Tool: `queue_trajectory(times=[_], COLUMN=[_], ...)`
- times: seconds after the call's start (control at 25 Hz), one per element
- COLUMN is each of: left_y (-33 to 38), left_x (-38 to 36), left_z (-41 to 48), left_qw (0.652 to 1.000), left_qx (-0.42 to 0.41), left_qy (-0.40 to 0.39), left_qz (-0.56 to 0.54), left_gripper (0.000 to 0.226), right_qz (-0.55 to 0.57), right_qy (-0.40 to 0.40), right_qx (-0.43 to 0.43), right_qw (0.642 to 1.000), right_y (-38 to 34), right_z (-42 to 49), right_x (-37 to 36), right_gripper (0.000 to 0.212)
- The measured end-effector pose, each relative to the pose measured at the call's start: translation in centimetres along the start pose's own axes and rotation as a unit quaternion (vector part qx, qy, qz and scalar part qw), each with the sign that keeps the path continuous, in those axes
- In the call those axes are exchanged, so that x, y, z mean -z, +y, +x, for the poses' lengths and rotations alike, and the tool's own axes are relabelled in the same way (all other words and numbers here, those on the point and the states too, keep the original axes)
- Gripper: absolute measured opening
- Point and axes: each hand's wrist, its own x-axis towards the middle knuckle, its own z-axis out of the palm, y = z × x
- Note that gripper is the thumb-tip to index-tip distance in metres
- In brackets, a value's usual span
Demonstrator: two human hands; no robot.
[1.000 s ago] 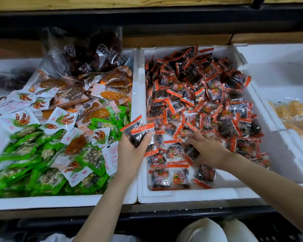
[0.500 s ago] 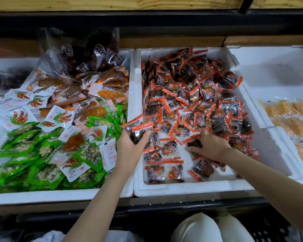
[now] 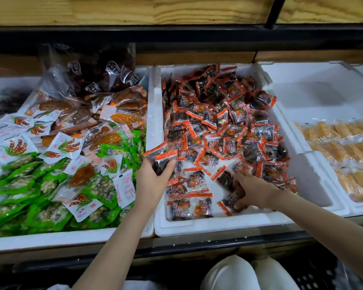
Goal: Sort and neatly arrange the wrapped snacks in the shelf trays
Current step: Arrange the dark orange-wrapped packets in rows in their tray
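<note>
Pale wooden board (image 3: 134, 9) above a black shelf rail (image 3: 176, 37)

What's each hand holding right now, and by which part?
Left hand grips a small stack of orange-edged packets by its lower end. Right hand pinches one dark packet in the middle tray by its right edge.

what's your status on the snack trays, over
Left hand holds a stack of orange-edged packets. Right hand grips another packet at the front of the middle tray. Loose pile behind, unsorted.

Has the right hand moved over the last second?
Yes. The right hand has drawn back toward the front wall of the middle foam tray.
</note>
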Motion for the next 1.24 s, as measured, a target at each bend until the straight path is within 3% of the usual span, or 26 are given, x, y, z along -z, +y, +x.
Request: queue_trajectory(times=[0.12, 0.24, 0.48, 0.6, 0.72, 0.92, 1.08, 1.24], left_y=[0.6, 1.6, 2.1, 1.5, 1.1, 1.4, 1.0, 0.6], left_x=[-0.2, -1.5, -4.5, -4.6, -4.4, -4.6, -4.7, -4.9], left_z=[-0.3, -1.2, -2.7, -3.1, -3.3, -3.3, -3.3, -3.2], left_qw=[1.000, 0.998, 0.994, 0.994, 0.993, 0.991, 0.991, 0.993], left_qx=[0.016, 0.024, 0.047, 0.050, 0.072, 0.089, 0.093, 0.084], left_qy=[0.012, 0.000, -0.051, -0.052, -0.037, -0.049, -0.054, -0.064], left_qz=[-0.023, -0.061, -0.083, -0.078, -0.089, -0.088, -0.074, -0.057], left_gripper=[0.025, 0.019, 0.033, 0.031, 0.036, 0.035, 0.041, 0.039], right_qz=[0.033, 0.101, -0.046, 0.043, 0.127, 0.010, -0.007, 0.005], right_qy=[-0.007, 0.039, 0.015, 0.009, 0.007, -0.016, 0.058, 0.126], right_qx=[0.023, 0.067, 0.191, 0.178, 0.176, 0.171, 0.199, 0.181], right_qw=[0.999, 0.992, 0.980, 0.983, 0.976, 0.985, 0.978, 0.975], right_y=[0.4, 0.4, -2.8, -3.3, -2.5, -2.1, -2.4, -0.6], right_z=[-0.2, -0.4, 1.1, 1.8, 1.9, 2.0, 2.1, 2.4], right_x=[0.2, 0.9, 0.8, 1.2, 1.5, 1.2, -0.2, -0.4], right_gripper=[0.039, 0.022, 0.027, 0.029, 0.014, 0.025, 0.026, 0.051])
